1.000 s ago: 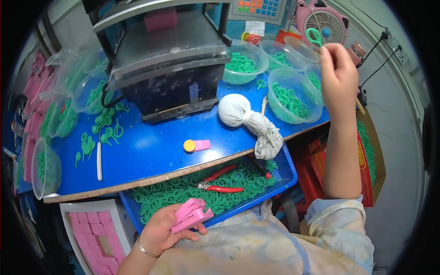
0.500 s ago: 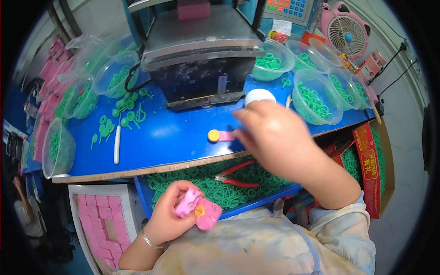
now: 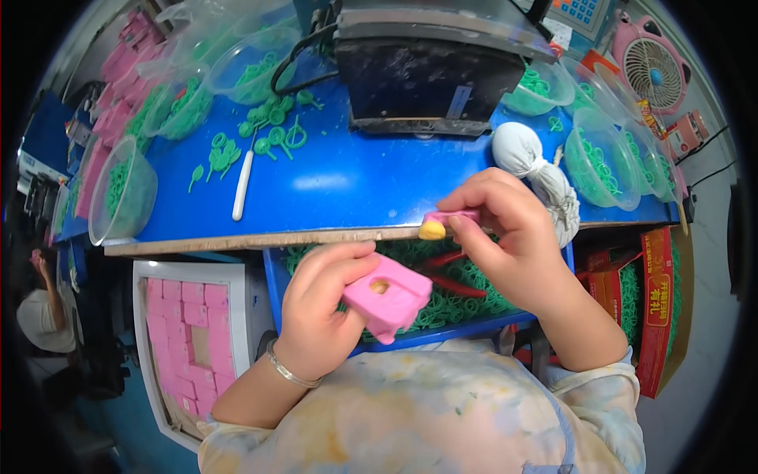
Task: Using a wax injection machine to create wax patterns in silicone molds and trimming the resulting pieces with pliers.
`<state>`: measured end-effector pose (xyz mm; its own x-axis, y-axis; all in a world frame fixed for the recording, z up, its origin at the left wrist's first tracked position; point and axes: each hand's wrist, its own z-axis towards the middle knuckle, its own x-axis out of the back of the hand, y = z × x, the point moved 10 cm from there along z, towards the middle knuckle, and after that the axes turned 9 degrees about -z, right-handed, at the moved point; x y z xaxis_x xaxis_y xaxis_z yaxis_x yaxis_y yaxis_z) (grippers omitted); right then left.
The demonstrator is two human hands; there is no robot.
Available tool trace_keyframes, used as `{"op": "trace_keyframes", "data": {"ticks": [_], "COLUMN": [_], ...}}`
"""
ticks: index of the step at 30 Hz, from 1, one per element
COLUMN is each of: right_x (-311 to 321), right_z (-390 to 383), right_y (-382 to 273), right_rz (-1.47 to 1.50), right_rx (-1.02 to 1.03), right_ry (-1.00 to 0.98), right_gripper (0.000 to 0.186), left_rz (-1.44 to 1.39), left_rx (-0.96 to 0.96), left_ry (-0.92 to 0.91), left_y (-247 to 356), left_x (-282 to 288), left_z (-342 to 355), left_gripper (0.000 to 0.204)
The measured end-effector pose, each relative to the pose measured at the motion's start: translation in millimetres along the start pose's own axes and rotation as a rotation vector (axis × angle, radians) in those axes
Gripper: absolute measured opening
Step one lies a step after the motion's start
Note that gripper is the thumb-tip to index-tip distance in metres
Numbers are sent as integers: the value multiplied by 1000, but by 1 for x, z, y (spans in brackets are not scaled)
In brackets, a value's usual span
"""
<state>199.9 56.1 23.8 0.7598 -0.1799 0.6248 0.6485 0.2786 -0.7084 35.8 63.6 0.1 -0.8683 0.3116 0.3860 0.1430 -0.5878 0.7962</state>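
Observation:
My left hand [image 3: 328, 308] grips a pink block [image 3: 403, 294], which looks like a soft mould, with a rounded hole through its face. My right hand [image 3: 509, 233] pinches a small pink strip with a yellow rounded end [image 3: 432, 230] between thumb and fingers. Both hands are above the table's front edge, and a small gap separates the strip from the block. Beside my right hand on the table lies a knotted white cloth pouch [image 3: 517, 150]. Under my hands, an open blue drawer [image 3: 278, 278] holds many green plastic rings and red-handled pliers [image 3: 454, 286], partly hidden.
A dark press-like machine [image 3: 426, 87] stands at the back of the blue table [image 3: 339, 197]. Clear tubs of green pieces flank it, including one at left [image 3: 122, 189]. A white-handled pick [image 3: 243, 186] lies near loose green pieces. Pink blocks fill a white box [image 3: 189, 332] below left.
My right hand has picked the pink strip with the yellow end off the table and brought it nearer. The block in my left hand has turned, showing its hole. The view has shifted.

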Motion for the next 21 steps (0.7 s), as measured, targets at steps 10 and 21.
{"op": "trace_keyframes", "data": {"ticks": [10,21], "right_x": [-22,-36], "right_z": [-24,-24], "right_y": [-61,-61], "right_rz": [-113,-213], "right_rx": [452,491], "right_ry": [-71,-114], "right_gripper": [22,18], "left_rz": [76,183], "left_rx": [-222,-303], "left_ry": [20,-74], "left_y": [17,20], "left_x": [-3,-22], "left_z": [-3,-4], "left_gripper": [40,38]}}
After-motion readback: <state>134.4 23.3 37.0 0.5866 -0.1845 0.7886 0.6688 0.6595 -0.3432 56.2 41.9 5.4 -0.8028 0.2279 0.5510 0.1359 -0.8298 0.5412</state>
